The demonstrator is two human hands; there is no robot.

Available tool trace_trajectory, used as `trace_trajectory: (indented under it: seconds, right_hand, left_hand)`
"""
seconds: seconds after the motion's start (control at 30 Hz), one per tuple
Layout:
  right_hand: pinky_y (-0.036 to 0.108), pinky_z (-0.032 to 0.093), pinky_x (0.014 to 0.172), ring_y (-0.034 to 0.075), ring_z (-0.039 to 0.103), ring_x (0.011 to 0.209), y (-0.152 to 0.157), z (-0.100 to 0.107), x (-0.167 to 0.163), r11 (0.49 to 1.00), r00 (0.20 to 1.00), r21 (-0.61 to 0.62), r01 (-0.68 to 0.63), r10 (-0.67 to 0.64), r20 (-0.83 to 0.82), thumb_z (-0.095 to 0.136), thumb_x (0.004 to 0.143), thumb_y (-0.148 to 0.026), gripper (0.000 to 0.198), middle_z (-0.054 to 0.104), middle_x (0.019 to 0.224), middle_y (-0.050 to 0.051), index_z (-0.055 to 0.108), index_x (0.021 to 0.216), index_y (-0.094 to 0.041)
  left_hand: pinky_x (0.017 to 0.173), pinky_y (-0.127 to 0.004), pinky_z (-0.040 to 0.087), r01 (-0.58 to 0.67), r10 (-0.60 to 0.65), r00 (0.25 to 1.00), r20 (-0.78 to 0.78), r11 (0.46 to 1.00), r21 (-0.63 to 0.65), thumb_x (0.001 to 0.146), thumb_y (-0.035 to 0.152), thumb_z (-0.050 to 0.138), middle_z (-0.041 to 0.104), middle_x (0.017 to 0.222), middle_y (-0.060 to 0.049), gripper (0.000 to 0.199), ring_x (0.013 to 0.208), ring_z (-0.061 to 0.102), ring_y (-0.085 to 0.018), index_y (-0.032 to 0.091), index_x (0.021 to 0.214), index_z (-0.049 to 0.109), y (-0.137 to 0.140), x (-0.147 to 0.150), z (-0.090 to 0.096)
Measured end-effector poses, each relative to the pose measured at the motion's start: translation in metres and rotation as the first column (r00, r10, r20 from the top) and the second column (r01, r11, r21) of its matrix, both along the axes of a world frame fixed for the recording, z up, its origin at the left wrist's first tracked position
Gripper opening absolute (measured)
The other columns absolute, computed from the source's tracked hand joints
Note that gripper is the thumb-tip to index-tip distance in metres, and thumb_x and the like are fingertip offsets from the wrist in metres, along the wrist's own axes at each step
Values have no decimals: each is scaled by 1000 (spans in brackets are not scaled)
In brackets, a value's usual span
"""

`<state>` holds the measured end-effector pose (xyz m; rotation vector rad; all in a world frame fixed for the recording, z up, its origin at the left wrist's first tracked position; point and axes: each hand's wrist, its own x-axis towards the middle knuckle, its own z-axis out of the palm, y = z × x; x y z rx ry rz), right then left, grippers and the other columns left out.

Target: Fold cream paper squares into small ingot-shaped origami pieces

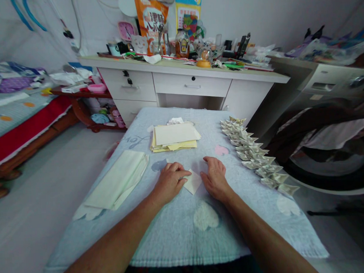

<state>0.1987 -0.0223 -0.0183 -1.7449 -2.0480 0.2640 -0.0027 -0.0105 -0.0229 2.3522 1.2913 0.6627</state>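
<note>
A small folded square of paper [192, 183] lies on the cloth-covered table between my hands, one corner toward me. My left hand [170, 180] holds its left edge, thumb and forefinger on the paper and the other fingers curled. Just right of the paper rests my right hand [215, 177], thumb and fingers apart, with nothing seen in it. Beyond my hands sits a stack of cream and yellow paper sheets [176, 136]. To the left is a larger folded pale sheet [116, 180]. On the right stand several pointed folded paper pieces [251, 150] in a long row.
A pale blue cloth [173, 236] with heart patterns covers the table. Behind it is a white desk [174, 79] crowded with jars and bags. A washing machine [326, 91] with its door open stands at right, a bed [23, 118] at left.
</note>
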Motion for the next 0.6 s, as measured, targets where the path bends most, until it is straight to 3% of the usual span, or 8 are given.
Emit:
trace_trajectory:
  seconds: [0.17,0.43,0.6]
  right_hand:
    - [46,27,101,30,40,117,-3,0,-20,997,994,16,-78,76,80,50,85,-44,63,48,129,18,36,136,-9]
    - [46,27,99,31,41,115,-1,-1,-21,997,984,-22,-72,75,160,54,83,-46,77,46,133,16,24,147,-16]
    - [45,27,99,30,41,114,-1,1,-21,996,983,-36,-82,86,163,52,84,-45,76,46,131,16,23,148,-15]
  left_hand:
    - [87,-38,37,-22,22,999,-27,1000,4,82,21,59,58,101,-4,30,98,48,-22,31,109,69,-1,1,-2]
    - [100,-49,22,-168,175,972,-154,984,56,80,26,62,55,119,-4,45,112,42,-27,40,123,58,-7,-5,0]
    - [103,-51,18,-162,163,966,-199,987,17,82,26,58,50,130,-5,48,122,38,-29,40,127,54,-6,-13,-5]
